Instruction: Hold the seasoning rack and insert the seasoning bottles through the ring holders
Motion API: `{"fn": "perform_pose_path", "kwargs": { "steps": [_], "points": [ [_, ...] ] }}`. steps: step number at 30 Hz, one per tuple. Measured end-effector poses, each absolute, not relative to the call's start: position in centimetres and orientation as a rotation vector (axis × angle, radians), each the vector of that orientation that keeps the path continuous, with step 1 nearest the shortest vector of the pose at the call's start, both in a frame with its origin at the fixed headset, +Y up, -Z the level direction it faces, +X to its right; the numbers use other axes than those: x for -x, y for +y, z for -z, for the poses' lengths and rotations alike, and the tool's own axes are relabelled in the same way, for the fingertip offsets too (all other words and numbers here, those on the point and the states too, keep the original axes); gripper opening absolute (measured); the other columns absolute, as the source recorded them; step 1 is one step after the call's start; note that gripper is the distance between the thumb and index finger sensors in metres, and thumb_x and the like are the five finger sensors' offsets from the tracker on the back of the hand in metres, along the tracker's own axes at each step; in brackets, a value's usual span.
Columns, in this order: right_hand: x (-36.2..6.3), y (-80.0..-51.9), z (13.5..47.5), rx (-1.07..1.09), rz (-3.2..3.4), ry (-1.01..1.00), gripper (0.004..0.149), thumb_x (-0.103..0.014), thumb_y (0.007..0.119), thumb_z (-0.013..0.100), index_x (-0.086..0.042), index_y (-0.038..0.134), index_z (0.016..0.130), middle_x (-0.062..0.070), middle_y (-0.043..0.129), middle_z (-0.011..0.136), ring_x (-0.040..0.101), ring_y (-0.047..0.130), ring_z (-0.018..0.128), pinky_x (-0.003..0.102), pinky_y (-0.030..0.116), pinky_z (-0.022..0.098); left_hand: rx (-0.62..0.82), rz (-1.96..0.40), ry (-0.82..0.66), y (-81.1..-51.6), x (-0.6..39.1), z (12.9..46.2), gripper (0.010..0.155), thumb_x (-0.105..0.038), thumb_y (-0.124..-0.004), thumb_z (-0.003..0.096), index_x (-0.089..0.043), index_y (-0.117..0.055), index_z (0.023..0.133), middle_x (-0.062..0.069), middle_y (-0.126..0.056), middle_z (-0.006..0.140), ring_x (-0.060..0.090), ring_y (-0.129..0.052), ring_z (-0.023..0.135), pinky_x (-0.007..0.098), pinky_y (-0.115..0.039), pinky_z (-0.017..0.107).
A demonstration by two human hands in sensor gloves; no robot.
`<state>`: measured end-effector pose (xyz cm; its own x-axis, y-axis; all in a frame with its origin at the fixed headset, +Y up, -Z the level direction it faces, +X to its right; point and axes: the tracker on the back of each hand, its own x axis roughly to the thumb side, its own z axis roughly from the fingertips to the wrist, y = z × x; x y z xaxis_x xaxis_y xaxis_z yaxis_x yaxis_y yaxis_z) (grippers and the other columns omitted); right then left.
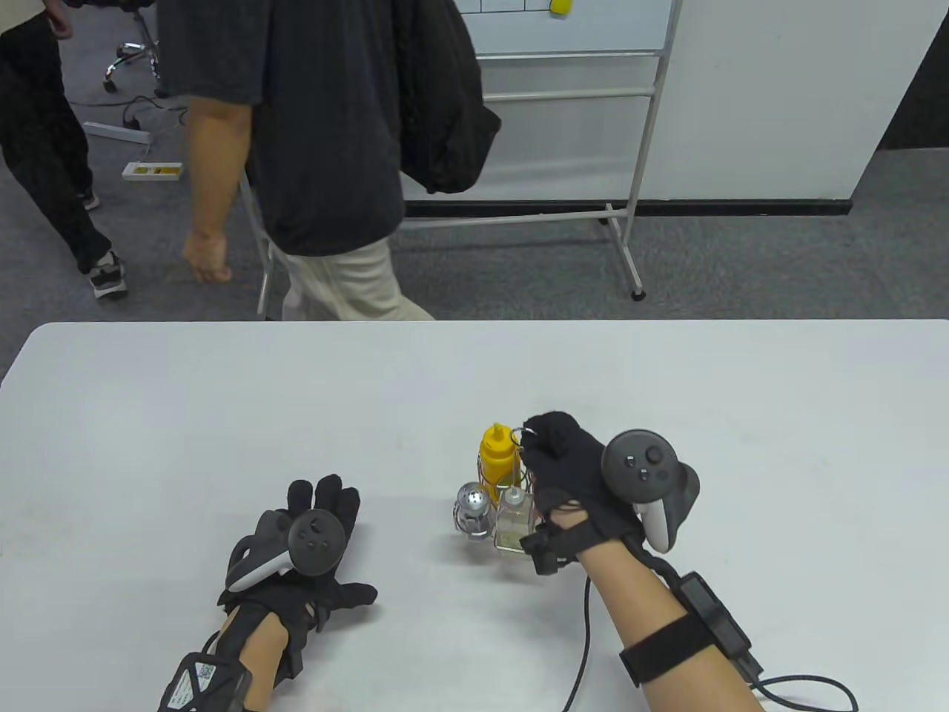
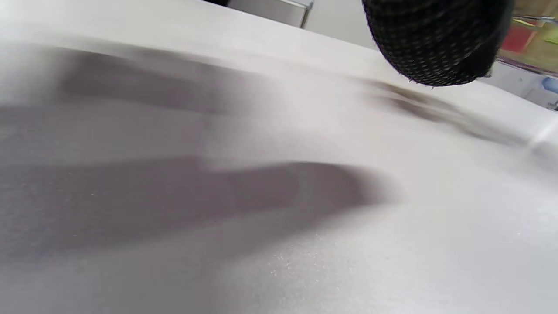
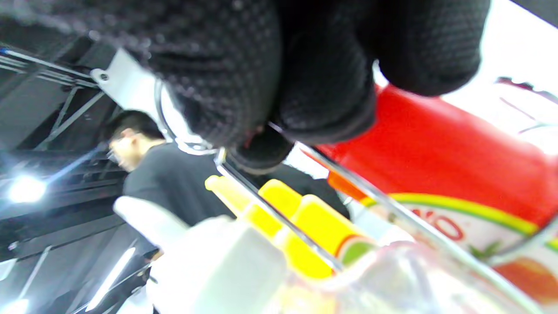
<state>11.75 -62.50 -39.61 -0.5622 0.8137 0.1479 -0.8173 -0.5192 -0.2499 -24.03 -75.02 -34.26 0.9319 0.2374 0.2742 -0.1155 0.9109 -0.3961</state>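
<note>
A wire seasoning rack (image 1: 519, 475) stands on the white table (image 1: 222, 415) right of centre. In it are a yellow squeeze bottle (image 1: 497, 454), a clear bottle with a white cap (image 1: 513, 523) and a silver shaker (image 1: 474, 506). My right hand (image 1: 552, 452) grips the rack's top wire handle loop (image 3: 183, 141). The right wrist view also shows a red bottle (image 3: 440, 152) in the rack, with the yellow bottle (image 3: 301, 222) and the white cap (image 3: 218, 261) close by. My left hand (image 1: 315, 534) lies flat on the table, fingers spread, holding nothing, well left of the rack.
A person in a dark shirt (image 1: 311, 126) stands just past the table's far edge. A whiteboard stand (image 1: 630, 222) is behind on the floor. A cable (image 1: 586, 638) runs from my right arm over the table's near edge.
</note>
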Motion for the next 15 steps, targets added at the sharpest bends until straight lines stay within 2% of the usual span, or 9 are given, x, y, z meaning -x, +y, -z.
{"fn": "perform_pose_path", "kwargs": {
  "steps": [9,15],
  "points": [
    [-10.3,-64.4,49.6,0.122,-2.175,-0.265,0.042,-0.016,0.092,0.030,-0.029,0.092,0.070,-0.003,0.108,0.071,0.027,0.103,0.046,0.054,0.078,0.046,0.371,-0.237,-0.365,-74.9,23.6,34.5,0.117,-0.065,-0.078,0.0393,-0.019,0.007,0.105,0.014,0.021,0.109,0.048,0.021,0.091,0.069,-0.007,0.070],
    [-10.0,-65.8,52.9,0.194,-2.137,-0.221,0.042,-0.016,0.092,0.031,-0.030,0.092,0.070,-0.003,0.108,0.072,0.027,0.102,0.048,0.055,0.076,0.048,0.364,-0.237,-0.351,-74.9,24.0,34.7,0.116,-0.064,-0.078,0.0393,-0.019,0.007,0.105,0.014,0.021,0.109,0.048,0.021,0.091,0.068,-0.007,0.070]
  ]
}}
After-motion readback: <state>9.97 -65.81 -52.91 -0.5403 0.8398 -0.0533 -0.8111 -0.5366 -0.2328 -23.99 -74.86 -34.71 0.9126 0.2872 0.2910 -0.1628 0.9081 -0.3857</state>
